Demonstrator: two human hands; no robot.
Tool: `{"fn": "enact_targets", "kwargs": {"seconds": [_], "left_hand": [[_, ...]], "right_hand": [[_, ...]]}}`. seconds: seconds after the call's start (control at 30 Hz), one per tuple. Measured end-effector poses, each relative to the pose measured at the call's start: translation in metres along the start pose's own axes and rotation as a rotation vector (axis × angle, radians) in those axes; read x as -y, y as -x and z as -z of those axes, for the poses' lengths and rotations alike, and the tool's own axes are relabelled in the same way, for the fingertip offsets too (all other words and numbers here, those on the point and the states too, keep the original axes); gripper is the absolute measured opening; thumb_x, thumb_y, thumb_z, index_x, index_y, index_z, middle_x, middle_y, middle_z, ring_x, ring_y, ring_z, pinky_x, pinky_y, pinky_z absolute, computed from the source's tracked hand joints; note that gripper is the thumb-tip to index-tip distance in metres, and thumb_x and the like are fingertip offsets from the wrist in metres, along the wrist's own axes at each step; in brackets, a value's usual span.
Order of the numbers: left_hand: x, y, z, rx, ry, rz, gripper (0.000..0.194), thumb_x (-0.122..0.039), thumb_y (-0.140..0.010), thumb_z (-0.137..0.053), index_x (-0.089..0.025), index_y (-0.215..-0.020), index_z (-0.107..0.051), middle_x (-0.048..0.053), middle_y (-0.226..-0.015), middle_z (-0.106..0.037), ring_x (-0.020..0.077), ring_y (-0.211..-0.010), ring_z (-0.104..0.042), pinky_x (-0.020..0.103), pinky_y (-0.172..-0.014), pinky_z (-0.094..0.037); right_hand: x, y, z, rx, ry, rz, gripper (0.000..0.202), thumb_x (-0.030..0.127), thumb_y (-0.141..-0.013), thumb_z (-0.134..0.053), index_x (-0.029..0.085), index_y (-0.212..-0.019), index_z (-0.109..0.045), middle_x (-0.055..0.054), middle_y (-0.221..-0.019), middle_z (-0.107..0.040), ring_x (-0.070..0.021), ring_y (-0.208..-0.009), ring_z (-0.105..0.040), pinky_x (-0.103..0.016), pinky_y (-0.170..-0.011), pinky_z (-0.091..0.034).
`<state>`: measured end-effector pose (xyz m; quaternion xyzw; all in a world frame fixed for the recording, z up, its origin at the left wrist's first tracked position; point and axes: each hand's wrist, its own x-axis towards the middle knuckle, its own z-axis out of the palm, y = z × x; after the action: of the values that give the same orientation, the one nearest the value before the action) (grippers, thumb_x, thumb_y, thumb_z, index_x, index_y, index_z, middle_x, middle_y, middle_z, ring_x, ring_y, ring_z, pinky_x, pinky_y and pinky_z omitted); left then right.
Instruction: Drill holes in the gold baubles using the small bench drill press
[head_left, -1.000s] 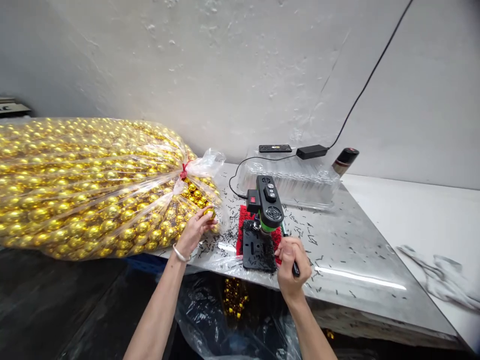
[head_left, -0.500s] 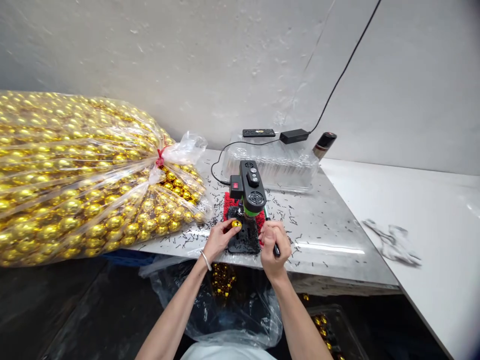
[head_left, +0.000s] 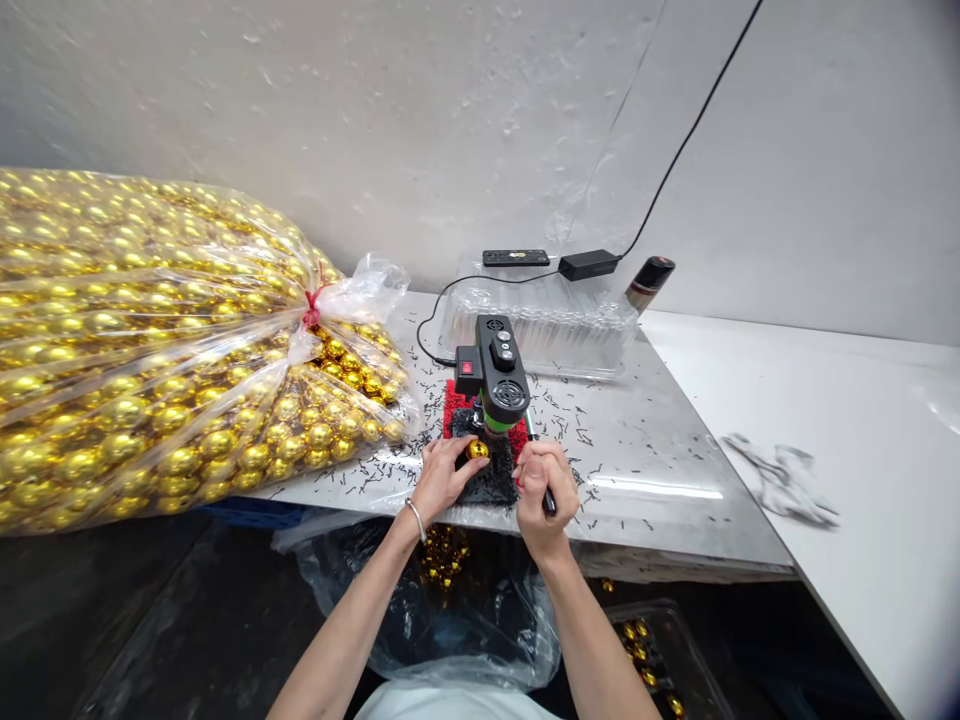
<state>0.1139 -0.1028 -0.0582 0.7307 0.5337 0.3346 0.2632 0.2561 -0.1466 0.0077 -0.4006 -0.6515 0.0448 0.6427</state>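
Note:
Thumb and fingers of my left hand (head_left: 444, 478) close around a gold ball (head_left: 478, 450), which has a dark mark on top. The ball is just beside the lower end of a black and green bench device (head_left: 504, 370). My right hand (head_left: 547, 488) is wrapped round the device's black-ended lever (head_left: 550, 503), on its right side. Beneath the device lies a black base (head_left: 487, 487) on a red mat (head_left: 459, 396). Small dark slivers are strewn over the metal table (head_left: 645, 450) around it.
A big tied clear bag of gold balls (head_left: 150, 350) fills the left. Behind the device are clear plastic trays (head_left: 555, 325), a black adapter (head_left: 589, 264) and a can (head_left: 649, 283). An open plastic bag (head_left: 465, 640) hangs below the table edge.
The gold ball has shifted slightly right in my left hand, relative to the device. My right hand keeps its grip on the lever. The whole view has shifted a little.

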Motion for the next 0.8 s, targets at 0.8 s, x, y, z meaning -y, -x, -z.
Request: {"fn": "enact_targets", "kwargs": {"seconds": [0.8], "left_hand": [[0.010, -0.009, 0.001, 0.041, -0.215, -0.118, 0.035, -0.044, -0.086, -0.059, -0.025, -0.115, -0.065, 0.008, -0.112, -0.061, 0.0264, -0.111, -0.050, 0.047, -0.101, -0.030]], "right_hand": [[0.001, 0.000, 0.001, 0.016, 0.006, -0.001, 0.023, 0.008, -0.090, -0.039, 0.019, -0.071, -0.048, 0.000, -0.071, -0.050, -0.0115, -0.066, -0.051, -0.026, -0.059, -0.042]]}}
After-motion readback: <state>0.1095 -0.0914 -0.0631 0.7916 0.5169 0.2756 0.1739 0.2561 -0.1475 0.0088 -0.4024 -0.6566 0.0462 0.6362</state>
